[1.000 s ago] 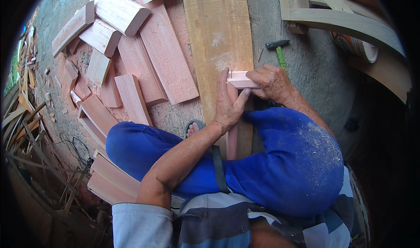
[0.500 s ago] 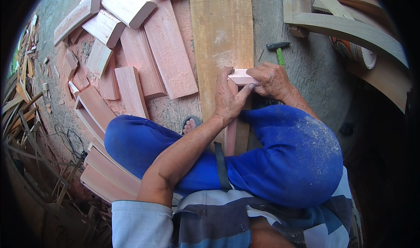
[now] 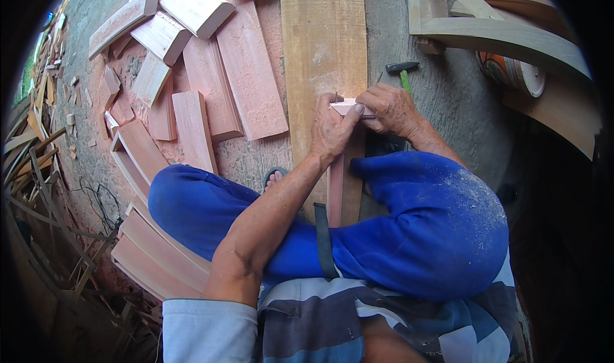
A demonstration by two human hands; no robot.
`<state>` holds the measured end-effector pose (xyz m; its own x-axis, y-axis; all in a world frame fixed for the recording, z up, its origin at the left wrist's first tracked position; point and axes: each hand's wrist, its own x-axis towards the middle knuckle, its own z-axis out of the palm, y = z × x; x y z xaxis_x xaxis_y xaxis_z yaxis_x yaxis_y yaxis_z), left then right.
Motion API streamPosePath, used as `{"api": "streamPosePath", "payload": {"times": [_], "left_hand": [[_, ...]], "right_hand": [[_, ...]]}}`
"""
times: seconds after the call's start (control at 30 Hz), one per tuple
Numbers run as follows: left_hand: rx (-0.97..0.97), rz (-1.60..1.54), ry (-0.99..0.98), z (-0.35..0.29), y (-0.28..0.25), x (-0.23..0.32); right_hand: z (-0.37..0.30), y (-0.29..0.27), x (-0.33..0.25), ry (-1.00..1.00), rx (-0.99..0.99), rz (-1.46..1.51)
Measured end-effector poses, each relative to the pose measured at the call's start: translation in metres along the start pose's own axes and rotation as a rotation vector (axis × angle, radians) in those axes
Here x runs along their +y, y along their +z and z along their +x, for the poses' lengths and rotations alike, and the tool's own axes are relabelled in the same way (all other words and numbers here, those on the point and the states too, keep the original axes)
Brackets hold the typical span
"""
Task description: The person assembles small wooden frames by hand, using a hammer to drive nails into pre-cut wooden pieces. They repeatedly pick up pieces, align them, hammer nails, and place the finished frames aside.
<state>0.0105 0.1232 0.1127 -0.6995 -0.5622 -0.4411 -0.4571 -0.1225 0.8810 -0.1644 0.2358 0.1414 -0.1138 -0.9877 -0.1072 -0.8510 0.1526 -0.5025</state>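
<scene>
A short pale-pink wooden piece (image 3: 345, 106) is gripped between my two hands above a wide plank. My left hand (image 3: 330, 131) is closed around its left side, with the thumb pressed on the near edge. From the right, my right hand (image 3: 391, 109) is closed on the other end, fingers curled over it. A long narrow pink wood strip (image 3: 335, 187) runs from beneath my hands toward my lap; whether it joins the short piece is hidden. Something thin and dark sticks up by my left fingers, too small to name.
The wide plank (image 3: 320, 17) lies lengthwise ahead. A hammer (image 3: 403, 69) with a green handle rests on the concrete right of it. Pink boards (image 3: 249, 81) are piled left, more (image 3: 160, 248) beside my left knee. Curved wooden frames (image 3: 505, 37) stand right; wood scraps (image 3: 51, 190) line the far left.
The short wooden piece has tilted, so less of its joint with the strip shows. Both hands stay on it, and the right has shifted slightly left. The view has moved a little.
</scene>
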Motion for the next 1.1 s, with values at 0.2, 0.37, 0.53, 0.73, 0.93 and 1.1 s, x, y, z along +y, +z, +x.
{"api": "streamPosePath", "payload": {"times": [0.2, 0.37, 0.53, 0.73, 0.93, 1.1], "left_hand": [[0.118, 0.078, 0.065, -0.003, -0.003, -0.003], [0.128, 0.096, 0.108, -0.001, 0.002, 0.007], [0.123, 0.036, 0.117, -0.001, 0.005, 0.002], [0.098, 0.022, 0.069, -0.001, 0.003, 0.001], [0.135, 0.027, 0.038, -0.003, -0.002, -0.002], [0.118, 0.094, 0.069, -0.002, 0.002, 0.005]], "right_hand": [[-0.025, -0.020, 0.046, 0.352, 0.373, 0.516], [-0.069, 0.038, 0.102, 0.899, 0.085, 0.133], [-0.071, 0.031, 0.093, 0.806, 0.029, 0.096], [-0.103, -0.060, 0.049, 0.348, 0.134, 0.044], [-0.064, -0.103, -0.053, -0.063, -0.633, -0.182], [-0.046, -0.065, -0.053, -0.131, -0.715, -0.113]]}}
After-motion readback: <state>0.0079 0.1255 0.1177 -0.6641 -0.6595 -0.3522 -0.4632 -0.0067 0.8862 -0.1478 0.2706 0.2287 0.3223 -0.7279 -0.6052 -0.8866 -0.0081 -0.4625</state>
